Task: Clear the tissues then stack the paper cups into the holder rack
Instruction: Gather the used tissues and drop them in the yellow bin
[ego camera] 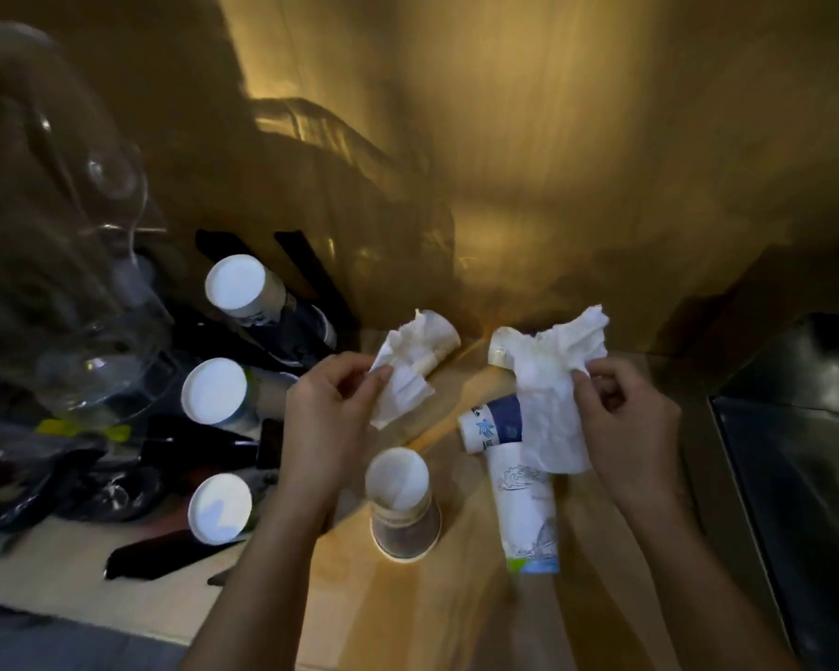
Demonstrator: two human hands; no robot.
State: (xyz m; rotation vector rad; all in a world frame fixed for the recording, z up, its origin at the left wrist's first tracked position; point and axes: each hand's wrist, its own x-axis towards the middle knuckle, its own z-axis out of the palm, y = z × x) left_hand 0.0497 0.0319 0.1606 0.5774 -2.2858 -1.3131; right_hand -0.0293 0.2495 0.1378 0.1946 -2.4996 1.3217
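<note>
**Tissues pinched in both hands, cups scattered about**

Tissues up off the counter: left hand (328, 404) clamped on one crumpled tissue (400, 380), right hand (626, 414) clamped on a bigger tissue (555, 394). Hands apart. Below them, stacked cups (403, 506) mouth-down on the wooden counter (437, 612), blue-printed cups (509, 457) lying sideways. Over left, black holder rack (282, 341) with three cups (214, 389) on it already.

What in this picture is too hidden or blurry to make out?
Head view:
- Cup behind the left tissue: mostly covered by it.
- Lying cup: partly under the right tissue.
- Clear glassware at left: motion-blurred.
- Dark clutter below it: too dim to identify.
- Dark surface at right: cut off by the edge.
</note>
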